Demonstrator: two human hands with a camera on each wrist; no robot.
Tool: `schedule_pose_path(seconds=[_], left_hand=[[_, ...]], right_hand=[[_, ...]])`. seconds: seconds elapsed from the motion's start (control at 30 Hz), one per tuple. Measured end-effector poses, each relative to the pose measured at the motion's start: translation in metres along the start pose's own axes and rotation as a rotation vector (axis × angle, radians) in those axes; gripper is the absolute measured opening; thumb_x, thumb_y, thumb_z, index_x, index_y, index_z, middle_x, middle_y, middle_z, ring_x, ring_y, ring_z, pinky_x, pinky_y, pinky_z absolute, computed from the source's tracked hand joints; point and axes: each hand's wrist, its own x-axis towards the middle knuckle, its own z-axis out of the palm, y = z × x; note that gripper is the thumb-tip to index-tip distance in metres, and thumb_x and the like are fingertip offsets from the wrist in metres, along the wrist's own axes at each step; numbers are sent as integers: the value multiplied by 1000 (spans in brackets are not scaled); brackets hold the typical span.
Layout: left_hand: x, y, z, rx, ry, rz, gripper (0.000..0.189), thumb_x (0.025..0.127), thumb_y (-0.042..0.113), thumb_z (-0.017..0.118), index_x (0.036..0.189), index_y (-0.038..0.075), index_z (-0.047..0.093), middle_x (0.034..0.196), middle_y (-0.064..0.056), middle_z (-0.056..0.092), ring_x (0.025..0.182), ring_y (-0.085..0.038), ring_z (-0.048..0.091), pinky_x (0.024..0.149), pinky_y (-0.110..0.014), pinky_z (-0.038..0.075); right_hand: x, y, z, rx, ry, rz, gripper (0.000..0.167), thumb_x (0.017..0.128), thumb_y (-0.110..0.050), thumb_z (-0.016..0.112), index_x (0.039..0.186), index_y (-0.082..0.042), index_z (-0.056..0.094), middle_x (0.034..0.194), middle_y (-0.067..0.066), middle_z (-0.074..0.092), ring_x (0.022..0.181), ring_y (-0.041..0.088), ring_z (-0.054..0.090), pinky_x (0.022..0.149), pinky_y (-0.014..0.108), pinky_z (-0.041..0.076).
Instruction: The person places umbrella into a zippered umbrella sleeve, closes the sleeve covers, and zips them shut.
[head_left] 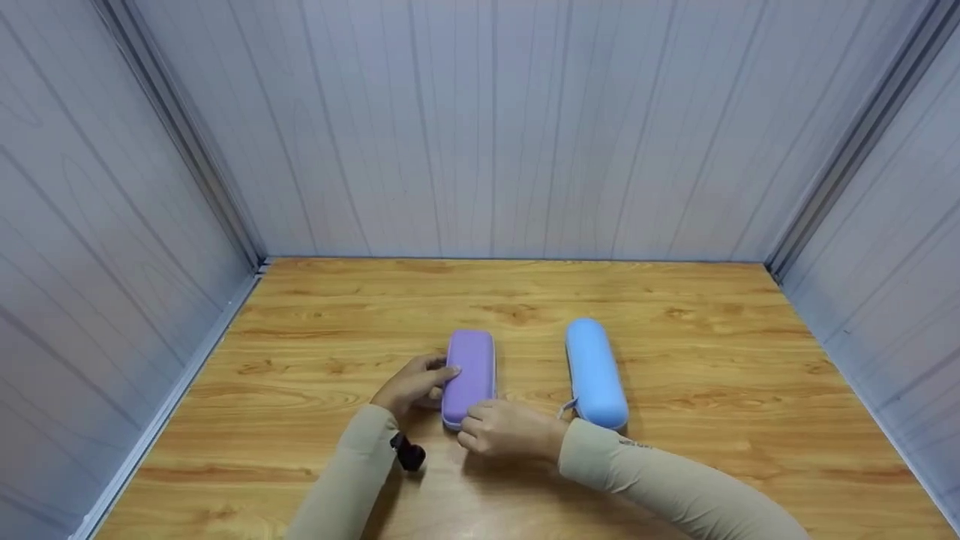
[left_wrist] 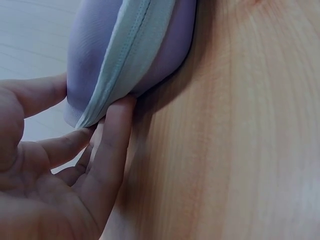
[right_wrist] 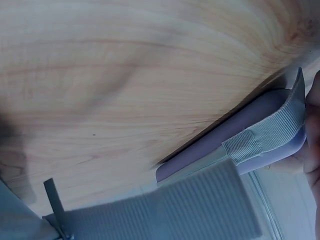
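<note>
A purple hard-shell zip case (head_left: 471,367) lies lengthwise on the table between both hands. My left hand (head_left: 414,384) grips its left side, thumb over the top edge. In the left wrist view, those fingers press against the pale zip band (left_wrist: 132,55) from below, and the zip looks closed there. At the near end of the case is my right hand (head_left: 510,431), its curled fingers pinching at the corner; what lies between the fingertips is hidden. A grey webbing strap (right_wrist: 272,131) runs along the case in the right wrist view.
To the right lies a blue zip case (head_left: 596,375) with a thin wrist cord (head_left: 568,407) at its near end. The wooden table (head_left: 360,300) meets pale panel walls (head_left: 487,127) at the back and sides. A black device (head_left: 409,454) sits on the left wrist.
</note>
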Motion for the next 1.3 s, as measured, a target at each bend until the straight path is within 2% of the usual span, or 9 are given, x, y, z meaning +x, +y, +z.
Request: schedule_pose_path(seconds=[0.17,0.37,0.5,0.73,0.87,0.97,1.07,1.3], left_hand=[[0,1,1,-15,5,-15,57,98,21,64,145,-6,45,125,-20,62,100,-27,66,81,-41,58],[0,0,0,-29,-2,-18,57,98,20,64,145,-6,44,124,-21,62,98,-28,67,81,-42,58],[0,1,0,-36,-4,-35,59,98,21,65,146,-5,43,126,-21,61,98,-28,67,81,-44,58],[0,3,0,0,13,-39,62,98,23,66,148,-4,41,131,-21,59,103,-28,66,83,-43,57],[-1,3,0,31,29,-28,61,97,24,66,146,-4,44,130,-19,59,102,-26,65,83,-41,57],[-1,3,0,30,31,-28,61,97,24,66,146,-5,44,130,-19,60,102,-26,65,83,-41,57],[0,3,0,27,29,-31,61,97,24,66,146,-4,45,131,-19,59,104,-27,65,84,-42,57],[0,3,0,7,14,-41,60,98,23,66,146,-5,44,131,-20,59,103,-28,65,83,-44,58]], right_hand=[[-5,1,0,-5,2,14,14,91,-8,54,91,-15,66,85,-5,66,74,9,57,68,19,50],[-13,0,-1,2,-50,54,5,92,-11,64,93,-15,64,87,-5,63,76,9,55,66,18,49],[-18,0,-1,32,-66,87,5,91,-12,66,94,-15,64,89,-4,63,77,10,55,65,19,49],[-22,-3,1,194,-20,226,7,92,-8,63,96,-14,63,88,-1,60,75,12,54,64,20,48],[-21,-6,2,261,-6,285,3,94,-12,63,92,-12,61,83,0,56,71,12,51,61,21,47],[-21,-7,2,287,-12,322,7,96,-16,62,91,-11,61,81,-1,55,69,11,49,59,21,45],[-21,-8,1,324,-17,366,5,95,-13,62,90,-11,61,81,-1,54,69,11,49,59,21,46],[-25,-9,-1,480,-8,477,3,93,-11,63,92,-8,62,81,1,57,69,12,53,60,22,47]])
